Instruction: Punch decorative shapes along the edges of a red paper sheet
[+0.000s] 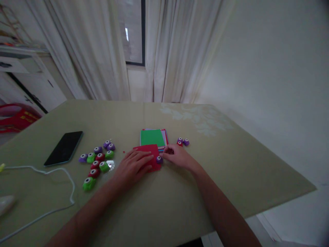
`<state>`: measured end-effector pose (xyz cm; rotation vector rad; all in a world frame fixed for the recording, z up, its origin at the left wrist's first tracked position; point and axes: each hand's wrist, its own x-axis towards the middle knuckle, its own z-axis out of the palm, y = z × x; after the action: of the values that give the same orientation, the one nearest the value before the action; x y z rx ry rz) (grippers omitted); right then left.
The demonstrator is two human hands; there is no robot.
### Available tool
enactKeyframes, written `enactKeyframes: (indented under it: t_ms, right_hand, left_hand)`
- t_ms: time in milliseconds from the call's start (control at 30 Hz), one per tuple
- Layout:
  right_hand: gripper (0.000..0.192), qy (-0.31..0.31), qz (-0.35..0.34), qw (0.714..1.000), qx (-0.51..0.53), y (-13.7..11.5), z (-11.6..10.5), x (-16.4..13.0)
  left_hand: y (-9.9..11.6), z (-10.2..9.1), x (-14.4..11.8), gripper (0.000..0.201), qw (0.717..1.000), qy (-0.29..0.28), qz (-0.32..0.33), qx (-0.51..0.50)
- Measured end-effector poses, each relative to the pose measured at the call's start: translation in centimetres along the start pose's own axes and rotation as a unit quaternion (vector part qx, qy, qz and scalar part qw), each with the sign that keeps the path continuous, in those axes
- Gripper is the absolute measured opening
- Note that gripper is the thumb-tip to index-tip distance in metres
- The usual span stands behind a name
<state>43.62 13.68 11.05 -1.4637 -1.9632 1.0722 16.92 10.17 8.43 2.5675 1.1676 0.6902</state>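
Your left hand lies flat, fingers spread and pressed on the red paper, which sits on the table just in front of the stack of coloured paper. The small purple punch sits at the sheet's right edge, touching it, and your right hand is the nearer one: its fingertips close in on the punch from the right, seemingly pinching it, though how firmly you cannot tell. So the punch lies between your two hands, right at the paper's border, with the paper stretching away leftward under your left palm
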Motion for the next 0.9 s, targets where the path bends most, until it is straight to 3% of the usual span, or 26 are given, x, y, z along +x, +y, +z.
enactKeyframes:
  t_ms: [100,333,500,633,900]
  right_hand:
    - [0.032,-0.061,0.041,0.997,-0.011,-0.9,-0.9,0.3]
    - [0.033,-0.109,0.125,0.983,-0.080,-2.9,-1.5,1.9]
    - [0.044,-0.139,0.165,0.971,-0.108,-3.6,-1.5,3.1]
    - [0.042,-0.167,0.194,0.959,-0.120,-4.7,-1.6,3.3]
    - [0.043,-0.218,0.196,0.946,-0.138,-6.1,-1.0,3.9]
  left_hand:
    - [1.3,-0.5,1.2,0.035,0.998,0.003,-0.047,-0.033]
    - [3.0,-2.3,5.8,0.024,0.992,-0.034,-0.108,-0.058]
    - [2.2,-1.8,7.4,0.017,0.975,-0.109,-0.156,-0.116]
    - [0.9,-0.8,7.6,0.038,0.950,-0.184,-0.186,-0.169]
    - [-0.5,0.0,8.0,0.040,0.924,-0.232,-0.206,-0.223]
